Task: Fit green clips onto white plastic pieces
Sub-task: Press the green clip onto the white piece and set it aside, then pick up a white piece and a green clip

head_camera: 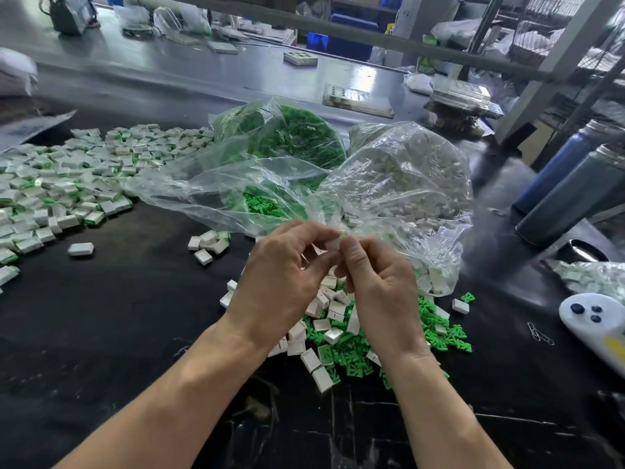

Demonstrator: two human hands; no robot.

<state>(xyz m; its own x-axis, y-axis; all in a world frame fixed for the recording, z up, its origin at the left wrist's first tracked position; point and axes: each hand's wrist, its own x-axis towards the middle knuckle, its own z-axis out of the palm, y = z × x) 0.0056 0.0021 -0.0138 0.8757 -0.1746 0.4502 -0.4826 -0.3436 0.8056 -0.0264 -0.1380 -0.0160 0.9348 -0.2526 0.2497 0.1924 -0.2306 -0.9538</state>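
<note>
- A white plastic piece (330,246) is pinched between the fingertips of both hands, raised above the middle of the tabletop (101,316), with a sliver of a green clip (344,235) showing at its top edge
- The left hand (280,275) curls its thumb and fingers round the piece, probably to steady it; the right hand (375,279) nips the clip end with thumb and forefinger, likely pressing it home
- Right beneath the hands lies a mixed heap of loose white pieces (324,324) and loose green clips (436,328), kept close so the next pair is easy to reach
- Behind them two clear bags sag open: one of green clips (291,137), one of white pieces (406,184), spilling toward the heap
- Toward the left edge spreads a wide pile of finished pieces (61,184), white with green showing, set apart from the raw stock
- Near the right edge stand two dark bottles (571,191) and a white remote-like device (595,319)
</note>
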